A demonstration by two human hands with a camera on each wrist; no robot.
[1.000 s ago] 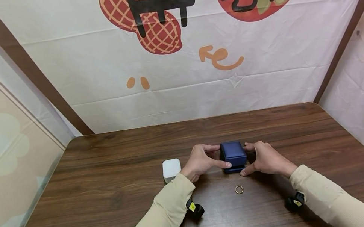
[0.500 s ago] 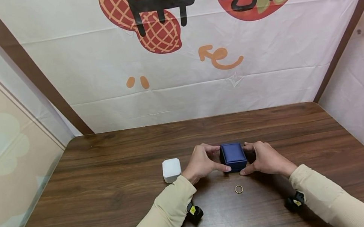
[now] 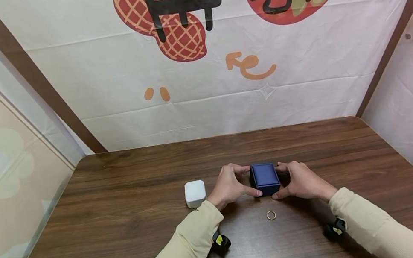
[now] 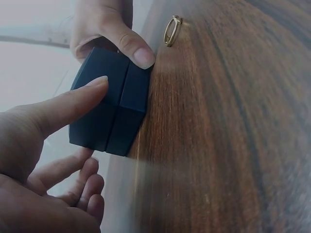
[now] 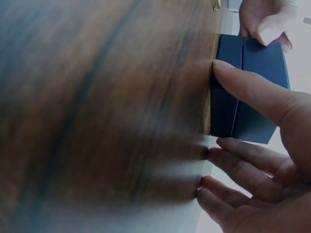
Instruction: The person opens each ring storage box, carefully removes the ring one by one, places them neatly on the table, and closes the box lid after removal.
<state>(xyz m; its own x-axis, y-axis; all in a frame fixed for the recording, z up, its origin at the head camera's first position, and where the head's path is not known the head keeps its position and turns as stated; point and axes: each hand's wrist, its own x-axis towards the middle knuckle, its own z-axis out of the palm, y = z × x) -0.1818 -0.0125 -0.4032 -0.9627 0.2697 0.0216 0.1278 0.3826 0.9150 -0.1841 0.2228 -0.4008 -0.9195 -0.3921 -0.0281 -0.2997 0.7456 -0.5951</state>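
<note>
A dark blue ring box [image 3: 265, 175] stands on the wooden table between both hands, its lid down; only a thin seam shows between lid and base in the left wrist view [image 4: 122, 82]. My left hand [image 3: 230, 187] holds the lid from the left, thumb on the front face and fingers at the back. From the right, my right hand [image 3: 301, 181] grips the base, its thumb low on the front near the tabletop. In front of the box a gold ring [image 3: 271, 215] lies on the wood. The inside of the box is hidden.
Left of my left hand stands a small white box [image 3: 195, 191] with rounded corners. The brown wood-grain table [image 3: 125, 225] runs back to a printed cloth wall [image 3: 121, 126]. A black camera [image 3: 221, 242] is strapped to the left wrist, another [image 3: 334, 229] to the right.
The lid of the blue ring box has swung down onto its base, and the gap at the front is gone. My left hand came down slightly with it; the right hand stayed put.
</note>
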